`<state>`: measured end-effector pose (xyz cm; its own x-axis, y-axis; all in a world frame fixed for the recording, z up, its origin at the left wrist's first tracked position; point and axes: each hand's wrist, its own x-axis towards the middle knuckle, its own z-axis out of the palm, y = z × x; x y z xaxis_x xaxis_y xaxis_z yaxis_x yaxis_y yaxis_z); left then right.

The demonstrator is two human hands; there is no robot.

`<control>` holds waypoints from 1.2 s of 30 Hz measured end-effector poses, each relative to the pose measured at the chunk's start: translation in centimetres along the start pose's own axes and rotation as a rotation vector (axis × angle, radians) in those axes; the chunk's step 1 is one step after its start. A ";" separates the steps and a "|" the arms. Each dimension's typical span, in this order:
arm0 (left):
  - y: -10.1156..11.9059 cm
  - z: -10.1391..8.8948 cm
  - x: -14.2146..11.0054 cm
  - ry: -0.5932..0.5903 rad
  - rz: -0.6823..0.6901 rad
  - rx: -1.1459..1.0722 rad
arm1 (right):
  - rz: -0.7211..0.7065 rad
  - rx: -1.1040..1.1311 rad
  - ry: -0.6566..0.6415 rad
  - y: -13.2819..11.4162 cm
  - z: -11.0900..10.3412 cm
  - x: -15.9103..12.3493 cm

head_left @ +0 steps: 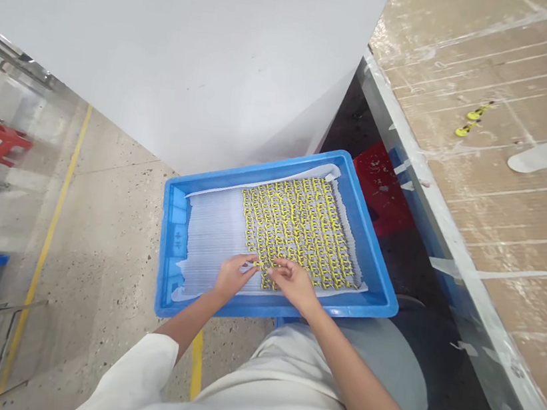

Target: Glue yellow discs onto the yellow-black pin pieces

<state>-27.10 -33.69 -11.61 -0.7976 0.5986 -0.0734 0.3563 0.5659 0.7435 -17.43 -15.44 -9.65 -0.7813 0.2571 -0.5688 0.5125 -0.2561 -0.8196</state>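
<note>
A blue plastic tray (pixel 269 315) rests in front of me, lined with a white sheet (pixel 211 237). Rows of small yellow-and-grey parts (pixel 301 225) cover the right half of the sheet, packed closely together. My left hand (pixel 234 276) and my right hand (pixel 294 284) both reach over the near end of these rows. Their fingertips nearly meet at the yellow parts. I cannot tell whether either hand is gripping a part. White sleeves cover my upper arms.
A large white panel (pixel 174 37) stands beyond the tray. To the right, a cardboard-topped table (pixel 483 179) with a white edge holds small yellow pieces (pixel 471 120). A red object (pixel 380 192) sits below it. Left are a yellow floor line (pixel 47 236), red and blue stools, and metal racks.
</note>
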 end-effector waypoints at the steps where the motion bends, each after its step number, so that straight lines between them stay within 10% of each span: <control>1: -0.7 -0.1 0.3 -0.005 -0.003 0.036 | -0.017 -0.041 0.016 0.1 -0.5 -0.3; 8: -3.5 0.5 2.4 -0.120 -0.019 0.234 | -0.115 -0.268 0.092 0.7 -3.5 -2.5; 36: -5.4 0.5 2.2 -0.193 0.112 0.420 | -0.158 -0.420 0.038 1.0 -3.5 -2.6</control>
<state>-30.53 -35.10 -16.11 -0.6522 0.7410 -0.1599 0.6325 0.6482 0.4239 -13.60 -13.10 -9.24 -0.8518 0.2988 -0.4303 0.4944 0.1873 -0.8488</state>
